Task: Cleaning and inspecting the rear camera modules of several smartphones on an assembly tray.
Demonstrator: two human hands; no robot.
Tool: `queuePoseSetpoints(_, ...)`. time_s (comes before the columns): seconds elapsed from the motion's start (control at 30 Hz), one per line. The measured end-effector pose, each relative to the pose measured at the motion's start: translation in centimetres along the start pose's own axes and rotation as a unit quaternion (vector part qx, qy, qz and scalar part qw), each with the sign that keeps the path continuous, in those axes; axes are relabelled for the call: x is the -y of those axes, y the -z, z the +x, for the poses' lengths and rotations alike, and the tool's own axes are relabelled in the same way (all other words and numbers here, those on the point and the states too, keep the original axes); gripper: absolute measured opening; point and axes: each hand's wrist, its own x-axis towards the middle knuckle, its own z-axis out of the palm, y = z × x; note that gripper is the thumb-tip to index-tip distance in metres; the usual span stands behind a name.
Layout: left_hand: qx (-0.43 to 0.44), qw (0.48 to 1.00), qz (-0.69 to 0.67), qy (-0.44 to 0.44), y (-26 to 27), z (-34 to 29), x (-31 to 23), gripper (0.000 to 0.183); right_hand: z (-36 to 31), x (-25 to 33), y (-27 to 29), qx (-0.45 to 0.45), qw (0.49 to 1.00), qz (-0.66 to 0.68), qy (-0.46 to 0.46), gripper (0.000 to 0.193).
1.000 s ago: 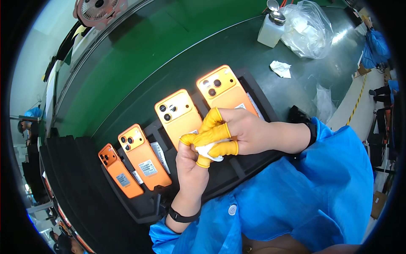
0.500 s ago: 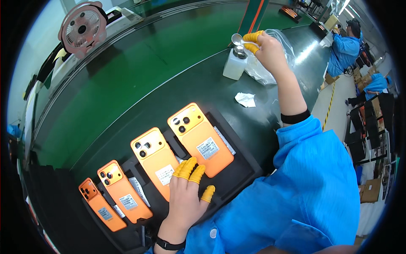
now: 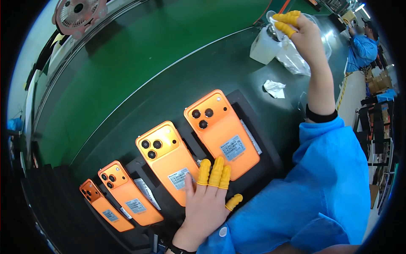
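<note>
Several orange phones lie back up in a black tray, each bearing a printed label. My left hand is open, fingers stretched, wearing yellow finger cots. Its bare little finger lies over the label of one middle phone, and its cot-covered fingertips reach the lower edge of the rightmost phone. At the far right, my right hand, also in yellow cots, pinches a small white thing at the top of a white dispenser bottle. The exact kind of white thing is unclear.
A crumpled white wipe lies on the dark green bench near a clear plastic bag. Two smaller-looking phones sit at the tray's left. A pink fan stands at far left; a person in blue works at far right.
The whole view has shifted, with the bottle and phones further right in the picture. My left fingers are more spread. My right hand stays at the bottle's top, still pinching the white thing.
</note>
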Motion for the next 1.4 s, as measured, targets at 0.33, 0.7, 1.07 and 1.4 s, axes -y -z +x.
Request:
queuePoseSetpoints(0.33,0.027,0.999,0.021,-0.004,0.0,-0.1,0.3,0.054,-6.4,10.8,-7.9,0.133,0.898,0.249,0.338,0.024)
queuePoseSetpoints(0.7,0.0,1.0,0.015,0.018,0.0,-0.2,-0.2,0.052,-4.6,10.0,-5.5,0.166,0.915,0.19,0.314,0.013)
queuePoseSetpoints(1.07,-0.004,0.999,0.05,-0.015,-0.2,-0.3,0.3,0.047,-3.7,8.8,-4.8,0.315,0.844,0.196,0.388,0.008)
queuePoseSetpoints(1.4,-0.003,0.999,0.037,0.007,0.1,-0.4,-0.1,0.058,-3.0,8.5,-4.5,0.272,0.858,0.189,0.393,0.013)
